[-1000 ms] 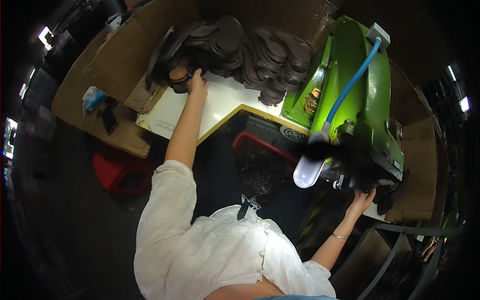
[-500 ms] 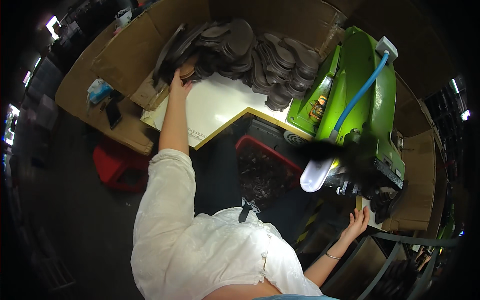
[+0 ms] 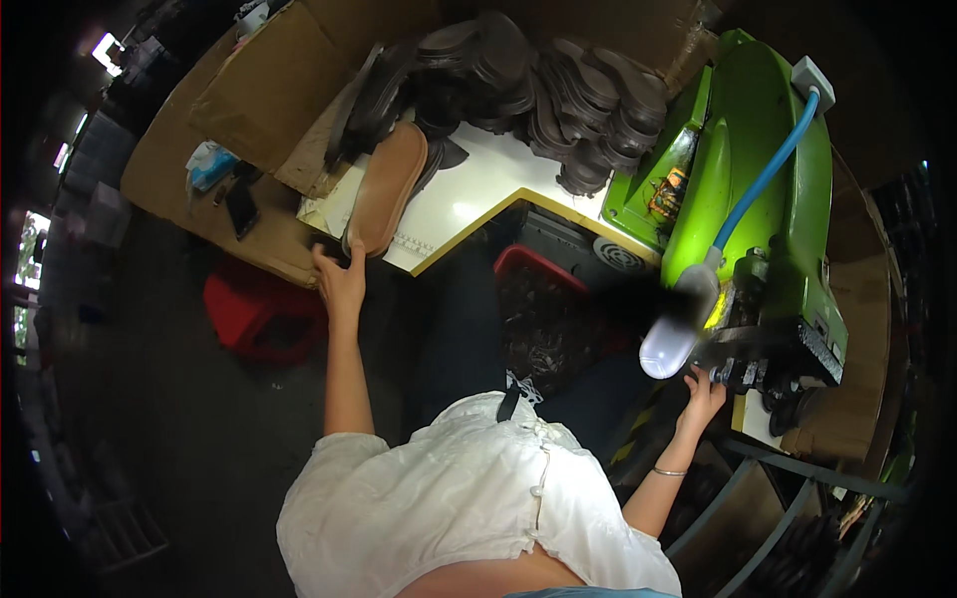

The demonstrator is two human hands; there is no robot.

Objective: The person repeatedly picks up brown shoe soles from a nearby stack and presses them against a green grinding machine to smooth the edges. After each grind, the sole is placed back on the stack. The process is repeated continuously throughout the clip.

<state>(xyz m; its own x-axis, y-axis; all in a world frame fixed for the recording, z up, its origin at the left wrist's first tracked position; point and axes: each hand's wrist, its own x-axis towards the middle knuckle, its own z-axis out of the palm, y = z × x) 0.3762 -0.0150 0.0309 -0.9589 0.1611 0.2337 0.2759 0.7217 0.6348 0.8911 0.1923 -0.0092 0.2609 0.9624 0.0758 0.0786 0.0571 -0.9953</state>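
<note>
My left hand [image 3: 342, 280] grips the near end of a brown shoe sole [image 3: 389, 186], its thumb against that end. The sole lies slanted over the left part of the white worktop [image 3: 469, 179], with a dark edge showing beneath it. On the right, my right hand [image 3: 705, 396] is raised with bent fingers at the knobs and dark metal parts on the front of the green machine [image 3: 738, 189]. Its fingertips are partly hidden there, so what they hold cannot be made out.
Stacked dark soles [image 3: 488, 65] line the back of the worktop, inside cardboard walls [image 3: 264, 85]. A lit lamp [image 3: 670, 349] hangs at the machine's front. Below stands a red bin [image 3: 518, 257] of dark scraps; a red stool [image 3: 261, 314] is at left. A phone [image 3: 240, 207] lies on cardboard.
My left hand has drawn the brown sole out from the dark stack toward me. My right hand has moved up and forward to the machine's front, its fingers now bent. The view has shifted slightly.
</note>
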